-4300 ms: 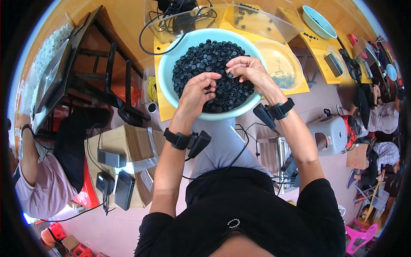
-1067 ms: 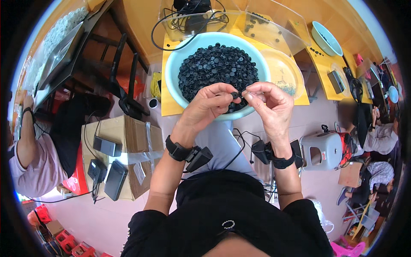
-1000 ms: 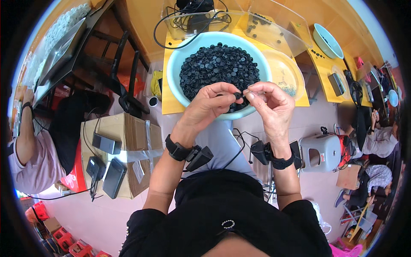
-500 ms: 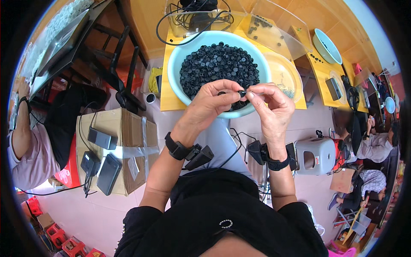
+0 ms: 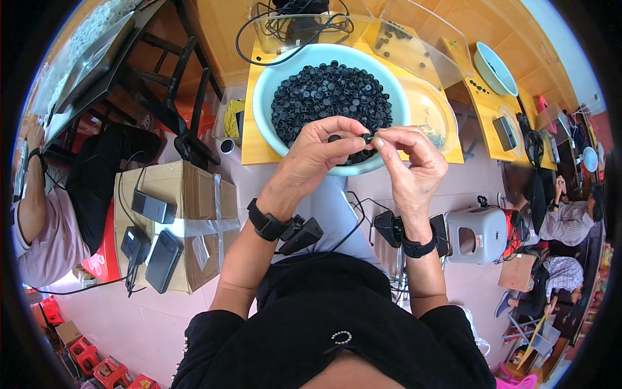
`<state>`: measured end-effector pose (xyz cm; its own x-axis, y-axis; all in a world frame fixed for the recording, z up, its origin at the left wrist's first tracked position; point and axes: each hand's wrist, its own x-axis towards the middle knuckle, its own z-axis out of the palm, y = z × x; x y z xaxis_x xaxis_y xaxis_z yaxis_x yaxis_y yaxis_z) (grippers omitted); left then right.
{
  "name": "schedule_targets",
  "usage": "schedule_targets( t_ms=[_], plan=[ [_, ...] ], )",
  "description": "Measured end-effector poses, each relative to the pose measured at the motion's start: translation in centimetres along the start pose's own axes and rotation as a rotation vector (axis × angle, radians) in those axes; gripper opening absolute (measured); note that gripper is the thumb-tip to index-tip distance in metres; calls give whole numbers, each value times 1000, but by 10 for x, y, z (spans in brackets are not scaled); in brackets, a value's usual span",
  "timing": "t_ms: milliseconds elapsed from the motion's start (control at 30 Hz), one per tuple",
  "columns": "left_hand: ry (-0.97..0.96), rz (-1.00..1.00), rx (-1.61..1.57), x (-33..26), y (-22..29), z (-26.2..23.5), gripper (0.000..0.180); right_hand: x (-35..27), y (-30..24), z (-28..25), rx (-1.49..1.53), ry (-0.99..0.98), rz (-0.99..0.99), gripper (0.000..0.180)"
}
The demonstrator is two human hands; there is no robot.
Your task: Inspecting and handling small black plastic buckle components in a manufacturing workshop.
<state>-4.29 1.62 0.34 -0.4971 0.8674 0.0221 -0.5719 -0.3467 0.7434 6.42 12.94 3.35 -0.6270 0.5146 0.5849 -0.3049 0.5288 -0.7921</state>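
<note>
Over the near side of a pale turquoise basin (image 5: 262, 123), both my hands meet at one small round black cap (image 5: 367, 138). My left hand (image 5: 311, 155) is closed, pinching the cap between thumb and forefinger. A second black piece (image 5: 334, 138) shows within the curl of its fingers. My right hand (image 5: 414, 165) is also closed, its thumb and fingertip pressed at the cap's right side. Whether a tinier part sits between those fingertips is too small to tell. Behind the hands, a heap of similar black caps (image 5: 330, 97) fills much of the basin.
A round tray (image 5: 447, 120) with small metallic bits lies right of the basin on a yellow table (image 5: 254, 152). Clear plastic bins (image 5: 421, 39) stand behind. A cardboard box (image 5: 201, 194) with black devices is at left, a grey stool (image 5: 479, 236) at right. Other people sit both sides.
Both hands keep their pinch around the cap, with only a slight shift of the fingers. The view has moved a little; nothing was let go.
</note>
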Motion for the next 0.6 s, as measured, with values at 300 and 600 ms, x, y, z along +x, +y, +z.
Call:
schedule_targets(
  t_ms=[300,600],
  plan=[
    [-6,-6,67,-3,3,-1,17,-1,-6,3,-126,-19,-149,13],
    [26,40,1,-4,-2,2,15,-3,-8,6,-233,-23,-321,16]
  ],
)
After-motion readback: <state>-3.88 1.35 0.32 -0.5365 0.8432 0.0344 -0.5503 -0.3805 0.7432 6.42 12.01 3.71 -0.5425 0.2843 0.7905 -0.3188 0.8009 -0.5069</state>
